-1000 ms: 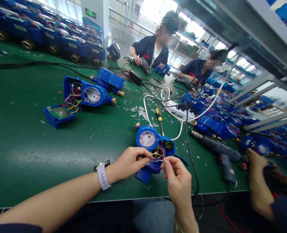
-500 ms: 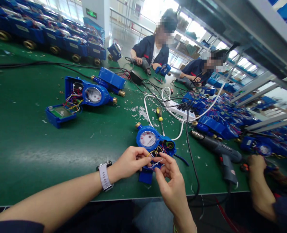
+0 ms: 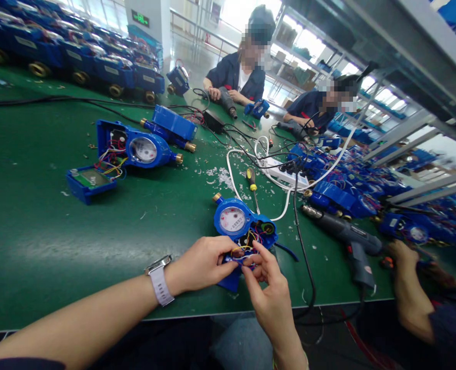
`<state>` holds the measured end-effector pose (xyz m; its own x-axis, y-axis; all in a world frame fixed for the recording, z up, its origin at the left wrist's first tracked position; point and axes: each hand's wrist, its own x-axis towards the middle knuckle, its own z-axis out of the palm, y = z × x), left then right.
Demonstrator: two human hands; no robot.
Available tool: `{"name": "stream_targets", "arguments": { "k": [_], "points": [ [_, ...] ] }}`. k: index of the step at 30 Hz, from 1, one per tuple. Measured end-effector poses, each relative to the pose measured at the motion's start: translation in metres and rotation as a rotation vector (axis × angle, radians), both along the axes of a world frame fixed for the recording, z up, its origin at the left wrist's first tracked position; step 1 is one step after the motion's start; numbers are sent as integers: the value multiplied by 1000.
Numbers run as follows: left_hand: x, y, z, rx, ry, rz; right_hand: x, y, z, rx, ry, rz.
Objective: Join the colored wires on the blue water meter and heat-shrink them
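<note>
A blue water meter [image 3: 238, 222] with a round white dial lies on the green table [image 3: 96, 231] just beyond my hands. Its open housing spills yellow, red and white wires [image 3: 246, 247]. My left hand [image 3: 203, 263], with a watch on the wrist, pinches these wires from the left. My right hand [image 3: 268, 293] pinches the same bundle from the right, fingers curled over the blue lid part [image 3: 228, 281] under the meter.
Another opened meter [image 3: 135, 150] with its loose lid [image 3: 90, 181] lies at the left. A yellow-handled screwdriver [image 3: 253, 181], a power strip [image 3: 285, 174], cables and a black power driver [image 3: 345, 236] lie to the right. A co-worker's hand [image 3: 403, 257] works at right; two people sit opposite.
My right hand has moved in from the lower right and curled closer onto the wires. My left hand has stayed at the meter. The view has shifted slightly.
</note>
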<state>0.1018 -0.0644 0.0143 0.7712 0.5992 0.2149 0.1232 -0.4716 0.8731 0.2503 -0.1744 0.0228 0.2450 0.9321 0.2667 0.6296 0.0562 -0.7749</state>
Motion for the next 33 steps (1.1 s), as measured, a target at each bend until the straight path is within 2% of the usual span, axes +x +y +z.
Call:
{"name": "stream_targets", "arguments": {
  "k": [4, 9, 12, 18, 21, 28, 31, 33],
  "points": [
    [-1, -2, -3, 144, 35, 8, 0, 2, 0, 57, -54, -3],
    [-1, -3, -3, 125, 36, 39, 0, 2, -2, 56, -59, -9],
    [0, -3, -2, 15, 14, 41, -1, 1, -2, 56, -47, -2],
    [4, -2, 1, -363, -29, 2, -4, 0, -4, 49, -25, -18],
    [5, -3, 2, -430, -44, -2, -6, -1, -5, 57, -37, -30],
    [6, -6, -7, -373, -61, 14, -7, 3, -5, 70, -44, -51],
    [6, -7, -9, -335, -56, 33, -10, 1, -8, 93, 1, -110],
    [6, -6, -7, -285, -39, 57, -13, -8, -15, 161, 69, -174]
  ]
}}
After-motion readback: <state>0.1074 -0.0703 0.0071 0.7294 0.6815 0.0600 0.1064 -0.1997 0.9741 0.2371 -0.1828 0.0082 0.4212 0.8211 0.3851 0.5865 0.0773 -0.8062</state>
